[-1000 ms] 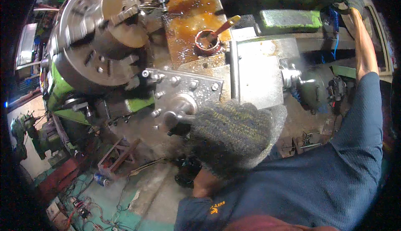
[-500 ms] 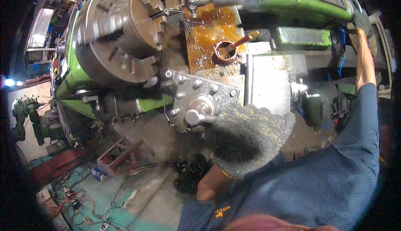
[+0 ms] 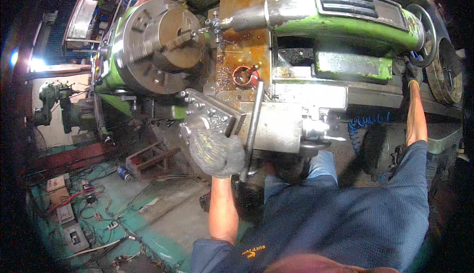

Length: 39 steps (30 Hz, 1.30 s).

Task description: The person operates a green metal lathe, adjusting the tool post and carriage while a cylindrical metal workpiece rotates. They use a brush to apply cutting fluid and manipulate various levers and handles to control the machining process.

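My left hand (image 3: 217,153), in a grey knit glove, is curled at the lathe's square tool post (image 3: 210,112), over its round centre boss (image 3: 195,125). Its fingers are bent down, and what they close on is hidden. Just right of that glove a long metal bar (image 3: 254,125) slants past. Far to the right, my other gloved hand, the right one (image 3: 411,70), is below the rim of the tailstock handwheel (image 3: 425,36). Its fingers are dark and small, so their grip is unclear. A lathe chuck (image 3: 182,41), blurred by spinning, stands left of the tool post.
The green tailstock (image 3: 340,21) reaches toward the chuck. On the oily brown plate (image 3: 242,41) stands a red-rimmed pot (image 3: 245,76) with a brush. A blue coiled hose (image 3: 363,125) hangs below the bed. Cables and a can (image 3: 125,174) lie on the floor at left.
My view has shifted. My left hand has moved left and turned with the tool post, now seen at a slant. My right hand has come down from beside the tailstock handwheel.
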Tool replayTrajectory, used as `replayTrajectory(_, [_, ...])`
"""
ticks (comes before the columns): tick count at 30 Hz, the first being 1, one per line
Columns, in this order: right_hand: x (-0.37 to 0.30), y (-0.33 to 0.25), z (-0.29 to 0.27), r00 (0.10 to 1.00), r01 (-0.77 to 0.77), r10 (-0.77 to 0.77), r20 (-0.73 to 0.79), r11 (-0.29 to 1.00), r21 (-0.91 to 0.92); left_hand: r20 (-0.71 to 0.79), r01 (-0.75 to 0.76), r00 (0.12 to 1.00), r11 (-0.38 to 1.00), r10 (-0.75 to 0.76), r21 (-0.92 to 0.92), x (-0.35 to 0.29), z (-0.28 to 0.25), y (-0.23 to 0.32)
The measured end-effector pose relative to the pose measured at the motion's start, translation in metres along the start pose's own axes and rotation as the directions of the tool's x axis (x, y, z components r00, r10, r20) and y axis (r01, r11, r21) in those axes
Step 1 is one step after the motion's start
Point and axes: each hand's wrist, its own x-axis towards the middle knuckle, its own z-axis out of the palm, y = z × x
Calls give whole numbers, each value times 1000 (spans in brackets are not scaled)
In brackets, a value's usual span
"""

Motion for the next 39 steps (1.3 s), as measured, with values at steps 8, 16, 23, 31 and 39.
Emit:
replayTrajectory(8, [7,54,-62,754,-656,103,648,166,737,-184,27,981,984,-60,-175,48,-3,25])
replayTrajectory(16, [-171,-19,-243,817,-529,53,575,-330,782,-196,-19,981,984,-16,-179,65,-26,34])
replayTrajectory(23, [-161,-261,-345,828,-279,-370,422,383,881,-225,-96,974,935,18,-342,60,-22,19])
replayTrajectory(31, [-123,-503,-260,524,599,-758,390,653,464,-323,-161,945,938,57,-306,71,-14,18])
replayTrajectory(39, [-114,-602,-201,358,814,-841,405,494,305,-251,-60,968,985,17,-164,68,-17,28])
